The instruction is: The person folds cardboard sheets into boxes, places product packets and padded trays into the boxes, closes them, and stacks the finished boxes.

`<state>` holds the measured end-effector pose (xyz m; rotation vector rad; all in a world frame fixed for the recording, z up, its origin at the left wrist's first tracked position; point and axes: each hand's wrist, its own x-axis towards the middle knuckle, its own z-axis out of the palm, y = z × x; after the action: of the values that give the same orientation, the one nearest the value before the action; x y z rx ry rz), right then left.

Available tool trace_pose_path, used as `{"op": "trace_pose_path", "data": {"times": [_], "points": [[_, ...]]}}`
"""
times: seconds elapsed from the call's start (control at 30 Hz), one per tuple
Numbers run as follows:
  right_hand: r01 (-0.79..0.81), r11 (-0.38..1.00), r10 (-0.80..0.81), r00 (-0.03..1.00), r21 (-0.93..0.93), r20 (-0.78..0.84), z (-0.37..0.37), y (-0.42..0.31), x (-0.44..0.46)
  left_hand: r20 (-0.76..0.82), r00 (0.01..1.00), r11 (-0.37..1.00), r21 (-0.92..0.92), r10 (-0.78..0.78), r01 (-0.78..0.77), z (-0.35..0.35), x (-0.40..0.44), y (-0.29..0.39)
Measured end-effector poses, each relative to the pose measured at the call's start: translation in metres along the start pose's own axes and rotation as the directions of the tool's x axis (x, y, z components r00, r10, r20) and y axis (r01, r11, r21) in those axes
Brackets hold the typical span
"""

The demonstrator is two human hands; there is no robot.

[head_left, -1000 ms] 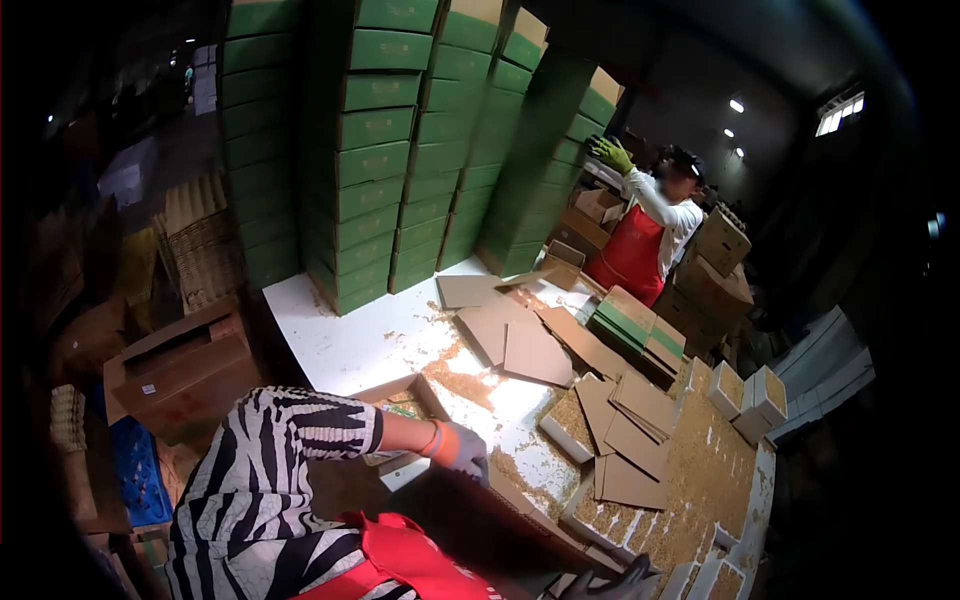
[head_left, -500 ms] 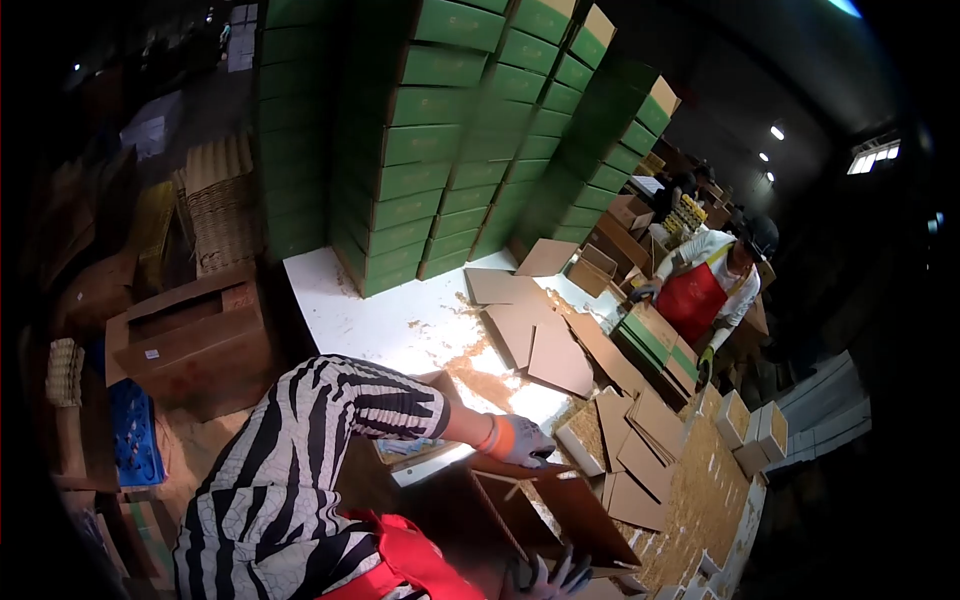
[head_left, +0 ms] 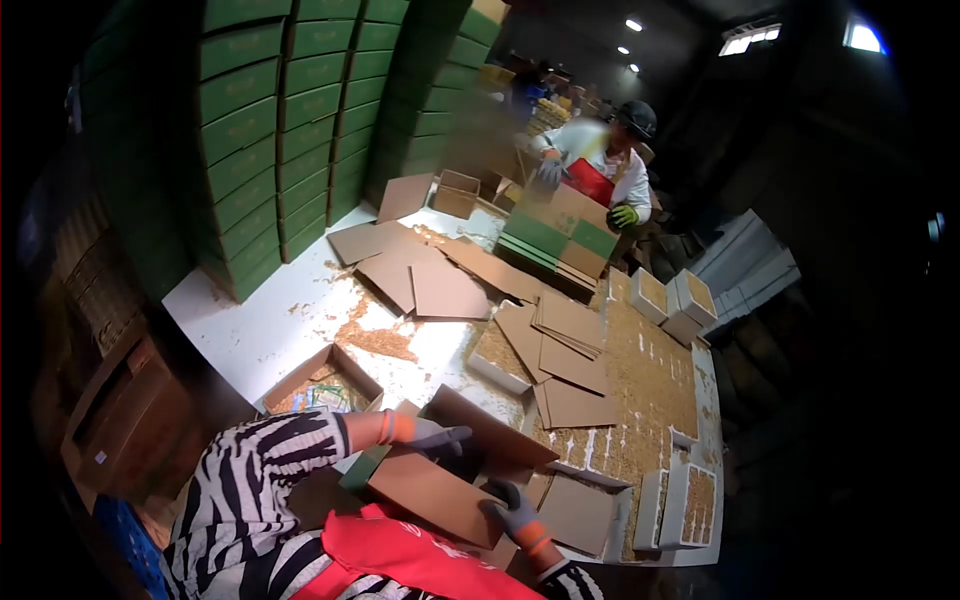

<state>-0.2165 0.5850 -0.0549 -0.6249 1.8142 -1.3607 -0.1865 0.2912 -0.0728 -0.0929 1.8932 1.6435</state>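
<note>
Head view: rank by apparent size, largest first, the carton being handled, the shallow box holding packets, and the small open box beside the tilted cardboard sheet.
1. Handled carton
2. Shallow box
3. Small open box
Apparent size only: the last is farthest away, so real sizes are unsure.

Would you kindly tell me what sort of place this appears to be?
Probably a packing area in a warehouse or workshop: stacked green boxes, flat cardboard pieces and white trays of brown, granular-looking material share a white table.
</note>
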Motion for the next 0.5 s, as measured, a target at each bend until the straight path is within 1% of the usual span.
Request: {"op": "trace_pose_path", "data": {"times": [0.03,0.07,0.1,0.13,0.17,0.2,0.23,0.27,0.3,0.33,0.37,0.4,0.43,0.47,0.5], "points": [[-0.039,0.985,0.014,0.988,-0.168,-0.151,0.005,0.002,0.003,-0.049,0.962,0.933,0.262,0.267,-0.246,-0.006,-0.001,-0.008],[0.093,0.859,-0.222,0.954,-0.503,-0.202,0.013,0.003,0.001,-0.052,0.739,0.560,0.688,0.672,-0.461,0.006,-0.005,-0.032],[0.198,0.742,-0.381,0.911,-0.640,-0.159,0.011,0.025,0.009,-0.232,0.947,0.754,0.657,0.220,-0.014,0.030,-0.032,0.011],[0.230,0.477,-0.511,0.858,-0.848,-0.054,0.011,-0.019,0.005,-0.393,0.881,0.715,0.692,0.264,0.095,0.045,-0.032,0.007],[0.223,0.162,-0.590,0.803,-0.961,0.087,0.012,-0.070,0.003,-0.541,0.782,0.681,0.700,0.310,0.214,0.061,-0.030,-0.004],[0.227,0.217,-0.633,0.773,-0.950,0.040,0.006,-0.086,0.009,-0.598,0.618,0.641,0.744,0.511,0.189,0.065,-0.029,-0.002],[0.144,0.228,-0.713,0.699,-0.963,-0.064,-0.003,-0.096,0.025,-0.604,0.411,0.589,0.788,0.683,0.179,0.064,-0.030,0.001],[0.137,0.328,-0.697,0.703,-0.935,-0.142,-0.010,-0.094,0.040,-0.569,0.181,0.542,0.821,0.803,0.177,0.066,-0.029,0.003],[0.132,0.421,-0.667,0.715,-0.897,-0.208,-0.016,-0.089,0.046,-0.532,0.057,0.507,0.830,0.845,0.232,0.064,-0.034,0.002],[0.226,0.250,-0.680,0.733,-0.941,-0.004,-0.017,-0.080,0.038,-0.612,0.009,0.588,0.764,0.791,0.267,0.068,-0.037,0.002],[0.275,0.379,-0.463,0.883,-0.884,0.076,-0.014,-0.076,0.021,-0.669,-0.049,0.650,0.699,0.742,0.299,0.063,-0.040,0.007],[0.408,0.388,-0.508,0.843,-0.827,0.177,-0.011,-0.035,0.014,-0.753,-0.017,0.716,0.619,0.658,0.324,0.055,-0.032,-0.006],[0.526,0.402,-0.546,0.795,-0.750,0.265,-0.003,0.002,0.008,-0.925,0.197,0.868,0.374,0.324,0.327,0.054,-0.027,-0.021],[0.429,0.748,-0.472,0.880,-0.507,0.050,-0.007,0.006,0.005,-0.921,0.354,0.832,0.320,0.161,0.454,0.047,-0.026,-0.018],[0.280,0.947,-0.298,0.949,-0.157,-0.103,-0.017,0.009,-0.001,-0.882,0.469,0.773,0.271,-0.039,0.574,0.042,-0.026,-0.012]]}}
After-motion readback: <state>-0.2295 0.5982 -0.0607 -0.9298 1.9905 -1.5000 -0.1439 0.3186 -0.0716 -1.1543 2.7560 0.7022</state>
